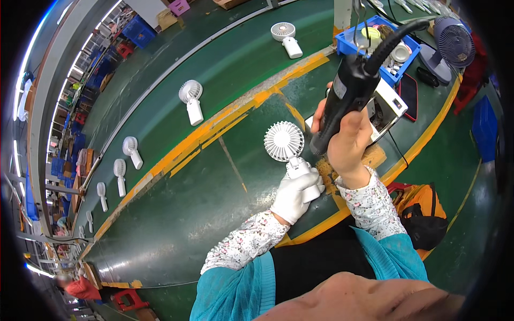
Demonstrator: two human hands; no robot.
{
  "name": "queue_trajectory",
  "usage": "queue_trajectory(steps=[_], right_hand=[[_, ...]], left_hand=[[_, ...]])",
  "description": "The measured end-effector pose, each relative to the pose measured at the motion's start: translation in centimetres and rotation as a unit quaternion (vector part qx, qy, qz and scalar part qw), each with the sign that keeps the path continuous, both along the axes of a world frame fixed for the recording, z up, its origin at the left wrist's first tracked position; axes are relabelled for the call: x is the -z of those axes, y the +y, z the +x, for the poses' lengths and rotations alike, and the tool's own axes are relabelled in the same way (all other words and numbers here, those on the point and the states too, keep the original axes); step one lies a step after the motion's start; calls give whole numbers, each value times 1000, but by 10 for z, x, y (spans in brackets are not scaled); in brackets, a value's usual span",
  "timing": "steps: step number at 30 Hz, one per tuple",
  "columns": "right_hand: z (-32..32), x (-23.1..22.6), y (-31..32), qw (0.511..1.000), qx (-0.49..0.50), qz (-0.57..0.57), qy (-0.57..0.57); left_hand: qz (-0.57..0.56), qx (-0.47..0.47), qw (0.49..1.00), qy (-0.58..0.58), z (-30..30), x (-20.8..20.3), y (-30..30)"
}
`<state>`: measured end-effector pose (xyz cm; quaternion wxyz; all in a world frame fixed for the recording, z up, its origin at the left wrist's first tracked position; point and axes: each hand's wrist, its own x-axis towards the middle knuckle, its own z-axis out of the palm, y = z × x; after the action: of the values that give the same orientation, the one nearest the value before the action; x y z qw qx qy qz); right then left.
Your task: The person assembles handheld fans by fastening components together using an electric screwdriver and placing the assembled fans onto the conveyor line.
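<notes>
In a white glove, my left hand (292, 197) is wrapped round the handle of a white handheld fan (284, 141), whose round ribbed head points away from me. My bare right hand (350, 147) grips a black electric screwdriver (353, 83) with a thick cord at its top. The tool slants down toward the fan's handle. Its tip is hard to make out, so I cannot tell whether it touches the fan. Just behind my right hand stands a white boxy device (390, 104), partly hidden by the hand and the tool.
Several white handheld fans, one a handheld fan (194, 101), lie along the green belt (230, 72) beyond the yellow-taped bench edge. A blue bin (393, 75) of small parts, a grey desk fan (452, 45) and a red-edged black pad (408, 96) are at the right. An orange-black bag (425, 216) sits below.
</notes>
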<state>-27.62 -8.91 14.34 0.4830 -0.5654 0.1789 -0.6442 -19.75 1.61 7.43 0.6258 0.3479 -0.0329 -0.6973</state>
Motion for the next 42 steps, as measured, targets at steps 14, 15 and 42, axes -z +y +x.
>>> queue_trajectory(steps=[14,15,42], right_hand=[[12,19,11,995,-98,14,-35],[12,25,12,996,-85,7,-15],[1,7,-22,993,67,-97,-11]], left_hand=[[-111,10,931,-347,-5,20,4],[-170,-1,855,-490,-6,21,6],[44,7,977,208,4,6,-3]])
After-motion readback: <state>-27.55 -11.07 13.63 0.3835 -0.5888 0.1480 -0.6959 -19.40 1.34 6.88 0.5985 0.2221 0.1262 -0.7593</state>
